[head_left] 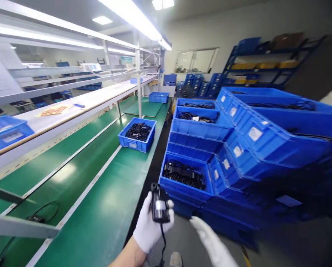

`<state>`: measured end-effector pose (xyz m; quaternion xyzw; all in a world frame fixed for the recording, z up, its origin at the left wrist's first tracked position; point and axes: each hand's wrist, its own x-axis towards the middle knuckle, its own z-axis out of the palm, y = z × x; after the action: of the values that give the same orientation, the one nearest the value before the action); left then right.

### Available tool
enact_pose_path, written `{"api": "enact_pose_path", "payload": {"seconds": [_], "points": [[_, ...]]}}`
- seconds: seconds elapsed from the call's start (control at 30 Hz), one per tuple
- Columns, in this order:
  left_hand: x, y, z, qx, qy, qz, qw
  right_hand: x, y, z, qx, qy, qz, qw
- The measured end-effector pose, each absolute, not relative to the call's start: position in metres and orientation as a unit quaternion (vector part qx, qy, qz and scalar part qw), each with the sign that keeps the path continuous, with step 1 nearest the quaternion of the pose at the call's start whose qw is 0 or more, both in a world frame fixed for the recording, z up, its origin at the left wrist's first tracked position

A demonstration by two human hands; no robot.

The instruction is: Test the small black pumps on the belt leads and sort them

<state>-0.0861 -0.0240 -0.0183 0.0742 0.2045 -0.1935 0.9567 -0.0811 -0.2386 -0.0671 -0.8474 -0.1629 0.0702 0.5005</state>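
My left hand (pixel 152 222), in a white glove, holds a black corded device (pixel 159 207) upright over the gap beside the bench. It has a rounded, boxy body with a pale label and a short knob on top; its black cord hangs down past my wrist. Fingers wrap round it from both sides. My right hand (pixel 210 239), also gloved in white, is at the lower middle, slightly blurred, with its fingers stretched out and nothing in it. The nearest container to both hands is a blue bin (pixel 186 185) holding a row of black items.
A green bench (pixel 107 218) runs along the left, carrying a blue crate (pixel 136 142) of black cables. Stacked blue bins (pixel 255 133) rise on the right, several with black cords inside. A grey metal bar (pixel 21 224) crosses the lower left. Shelving stands at the back right.
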Motion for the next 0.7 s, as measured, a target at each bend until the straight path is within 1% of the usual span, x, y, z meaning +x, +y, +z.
{"api": "enact_pose_path", "payload": {"seconds": [0.1,0.13,0.17,0.2,0.27,0.33,0.43,0.5,0.57,0.7], "points": [[-0.066,-0.004,0.028,-0.024,0.224,-0.091,0.970,-0.097,-0.183,-0.064,-0.744,-0.282,0.272,0.541],[-0.063,0.005,0.040,-0.034,0.231,-0.058,0.971,-0.096,-0.169,-0.058,-0.723,-0.296,0.315,0.539],[-0.060,0.015,0.049,-0.036,0.236,-0.026,0.971,-0.092,-0.159,-0.049,-0.725,-0.291,0.328,0.531],[-0.059,0.025,0.056,-0.033,0.242,0.000,0.970,-0.084,-0.153,-0.037,-0.749,-0.272,0.306,0.521],[-0.060,0.043,0.065,-0.030,0.254,0.040,0.966,-0.062,-0.152,-0.009,-0.805,-0.239,0.217,0.498],[-0.062,0.057,0.069,-0.034,0.244,0.063,0.967,-0.034,-0.154,0.023,-0.829,-0.250,0.129,0.484],[-0.061,0.073,0.067,-0.011,0.171,0.037,0.984,0.003,-0.143,0.066,-0.817,-0.289,0.006,0.499],[-0.055,0.080,0.060,0.041,0.104,0.022,0.993,0.025,-0.126,0.085,-0.788,-0.319,-0.046,0.525],[-0.045,0.086,0.051,0.112,0.050,0.044,0.991,0.049,-0.105,0.095,-0.756,-0.353,-0.046,0.549],[-0.012,0.096,0.033,0.219,-0.004,0.126,0.968,0.108,-0.066,0.102,-0.703,-0.419,0.070,0.570]]}}
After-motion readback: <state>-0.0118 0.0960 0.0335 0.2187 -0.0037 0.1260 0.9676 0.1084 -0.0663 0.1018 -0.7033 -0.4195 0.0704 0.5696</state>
